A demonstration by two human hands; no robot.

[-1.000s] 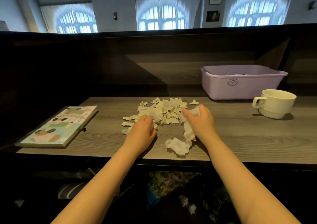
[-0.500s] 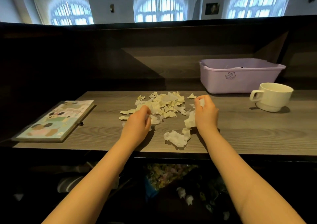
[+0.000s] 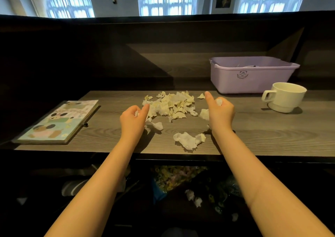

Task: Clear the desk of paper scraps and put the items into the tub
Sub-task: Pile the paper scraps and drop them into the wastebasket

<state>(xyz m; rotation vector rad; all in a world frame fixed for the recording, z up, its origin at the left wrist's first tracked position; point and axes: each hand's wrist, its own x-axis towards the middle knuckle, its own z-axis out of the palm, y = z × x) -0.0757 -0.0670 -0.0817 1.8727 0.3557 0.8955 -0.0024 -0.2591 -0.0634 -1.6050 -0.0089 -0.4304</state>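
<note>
A heap of torn cream and white paper scraps point(image 3: 174, 104) lies on the grey wooden desk point(image 3: 262, 133). My left hand point(image 3: 132, 119) sits at the heap's left edge, fingers curled round a small white scrap. My right hand point(image 3: 219, 112) is at the heap's right side and grips another white scrap, thumb pointing up. A crumpled white tissue point(image 3: 188, 140) lies near the front edge between my arms, and a smaller one point(image 3: 157, 125) lies beside my left hand. The lilac tub point(image 3: 252, 75) stands at the back right.
A white mug point(image 3: 286, 99) stands right of my right hand, in front of the tub. An illustrated book point(image 3: 59, 122) lies at the desk's left end. A dark partition wall rises behind the desk. Bags and bits of paper lie on the floor under the desk.
Both hands have curled shut around scraps and drawn slightly apart from the heap. The right thumb now points up. A small tissue now shows beside my left hand.
</note>
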